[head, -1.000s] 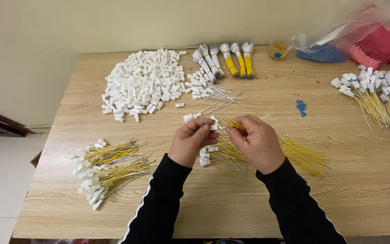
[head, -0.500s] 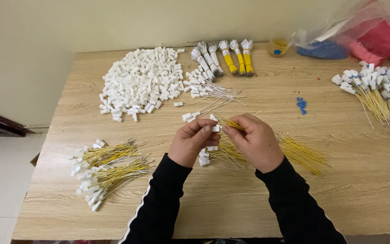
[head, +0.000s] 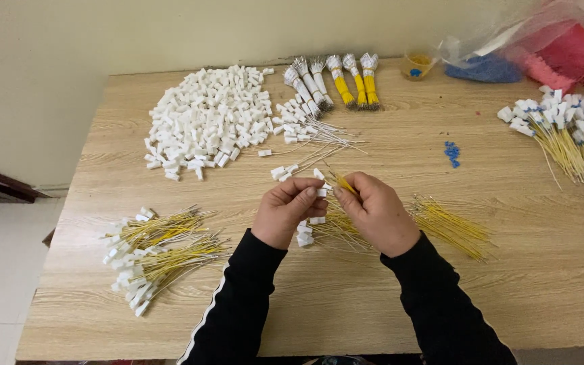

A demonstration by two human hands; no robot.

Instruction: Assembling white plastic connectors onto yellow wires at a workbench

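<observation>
Head camera, looking down: at the middle of the wooden surface (head: 386,304), the left hand (head: 285,211) is closed, its fingertips pinching a small white connector (head: 322,192), while the right hand (head: 376,213) is closed on a thin yellow wire (head: 343,182), its end brought up against the connector. Against the views of a second and half a second earlier, both hands sit in the same spot with the same pinch; only tiny finger adjustments show, which suggests the wire is still being seated in the connector.

Just under the hands lie loose white connectors (head: 303,235) and a spread of yellow wires (head: 451,226). To the left rest finished wires with white ends (head: 160,253); behind them a large heap of white connectors (head: 207,122). Bundled wires (head: 336,81) lie at the far edge, and another pile of tipped wires (head: 569,128) at the right.
</observation>
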